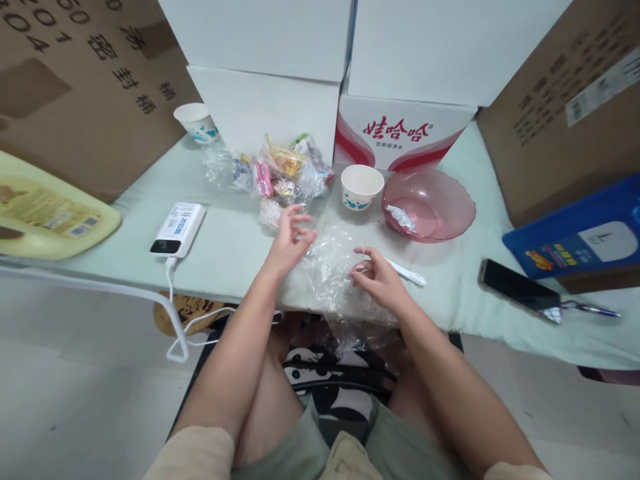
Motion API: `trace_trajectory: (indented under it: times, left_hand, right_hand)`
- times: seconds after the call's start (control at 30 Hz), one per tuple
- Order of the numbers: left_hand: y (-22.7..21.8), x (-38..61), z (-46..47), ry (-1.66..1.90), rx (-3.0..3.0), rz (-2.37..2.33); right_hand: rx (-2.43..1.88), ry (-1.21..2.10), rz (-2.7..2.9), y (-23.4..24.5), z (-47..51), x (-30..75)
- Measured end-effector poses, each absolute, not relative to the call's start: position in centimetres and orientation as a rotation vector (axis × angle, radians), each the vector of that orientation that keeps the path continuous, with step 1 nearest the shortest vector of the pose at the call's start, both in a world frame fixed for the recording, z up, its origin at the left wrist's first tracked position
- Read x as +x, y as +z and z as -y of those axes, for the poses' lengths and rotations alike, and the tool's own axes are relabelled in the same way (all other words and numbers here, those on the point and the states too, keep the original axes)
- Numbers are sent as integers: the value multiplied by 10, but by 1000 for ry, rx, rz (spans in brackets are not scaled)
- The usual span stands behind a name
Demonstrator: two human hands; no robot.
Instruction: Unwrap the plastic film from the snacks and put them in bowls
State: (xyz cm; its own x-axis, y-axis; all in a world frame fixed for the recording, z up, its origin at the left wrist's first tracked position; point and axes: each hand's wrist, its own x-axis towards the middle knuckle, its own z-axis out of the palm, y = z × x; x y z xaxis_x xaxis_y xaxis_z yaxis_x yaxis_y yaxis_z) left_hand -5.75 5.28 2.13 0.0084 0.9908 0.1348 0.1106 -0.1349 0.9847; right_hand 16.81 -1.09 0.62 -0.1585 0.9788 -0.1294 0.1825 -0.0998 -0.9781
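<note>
Fingers of the left hand (289,241) are spread and loosely curled, not clenched, with their tips touching the left edge of a clear plastic bag (330,267). The right hand (381,279) has its fingers drawn together, pinching the right side of the same bag. The crumpled, see-through bag lies between the two hands at the near edge of a table covered in pale green cloth (240,247), and part of it hangs over the edge toward the person's lap. A white plastic spoon (409,274) lies just beside the right hand. Behind the hands stand a white paper cup (361,187) and, to its right, a pink bowl (440,200) holding a piece of foil wrapper (402,217). A pile of wrapped snacks (283,175) sits behind the left hand. Farther left lies a white power bank (179,229) with a cable, and well to the right a phone (515,287).
</note>
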Motion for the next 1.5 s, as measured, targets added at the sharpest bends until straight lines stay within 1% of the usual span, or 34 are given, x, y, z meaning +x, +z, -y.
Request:
trace_trajectory:
  times: [0.07, 0.1, 0.13, 0.23, 0.3, 0.47, 0.57, 0.63, 0.73, 0.83, 0.9, 1.0, 1.07, 1.1, 1.13, 1.17, 1.27, 1.33, 1.43, 1.5]
  left_hand:
    - [17, -57, -50, 1509, 1260, -1346]
    - [16, -55, -46, 1517, 1173, -1386]
    - [15, -51, -40, 1440, 1086, -1393]
    - [15, -36, -22, 958, 905, -1203]
    - [18, -29, -14, 856, 960, -1108]
    - [23, -28, -15, 1115, 1191, -1196]
    - [24, -32, -14, 1110, 1245, -1197]
    - [23, -34, -12, 1043, 1255, -1162]
    - [19, -38, -10, 929, 1307, -1166]
    - [17, -41, -11, 965, 1468, -1278]
    - [18, -43, -13, 964, 1633, -1367]
    - [24, -45, -15, 927, 1906, -1460]
    - [29, -45, -14, 1019, 2002, -1477]
    - [30, -46, -13, 1077, 1996, -1457]
    - [31, -45, -12, 1121, 1950, -1413]
    - [31, -45, -10, 1135, 1865, -1348]
    - [28, -41, -9, 1044, 1496, -1195]
    - [26, -37, -12, 1025, 1294, -1215]
    - [25, -32, -19, 1098, 1066, -1240]
    - [26, -31, -23, 1038, 924, -1161]
  right_hand:
    - [-1334, 1386, 1174, 9, 11, 170]
    - [-1328, 1397, 1087, 11, 10, 171]
    - [-1321, 1402, 1018, 13, 8, 172]
    - [-1307, 1408, 905, 18, 2, 174]
    - [-1299, 1392, 891, 18, 3, 176]
    - [-1264, 1310, 1000, 13, 18, 182]
    - [-1223, 1402, 1081, 11, 26, 180]
    - [-1197, 1394, 1101, 10, 27, 178]
    - [-1191, 1291, 1114, 7, 24, 179]
    - [-1219, 1198, 1222, 0, 19, 181]
    - [-1290, 1088, 1386, -3, 17, 183]
    - [-1462, 730, 1623, -1, 15, 183]
    - [-1516, 477, 1683, 5, 16, 183]
    - [-1489, 424, 1706, 9, 16, 183]
    - [-1432, 450, 1730, 12, 16, 183]
    - [-1355, 556, 1740, 15, 17, 183]
    - [-1194, 1025, 1604, 19, 19, 181]
    - [-1211, 1223, 1472, 17, 20, 177]
    - [-1238, 1374, 1326, 12, 18, 171]
    - [-1222, 1415, 1197, 9, 15, 168]
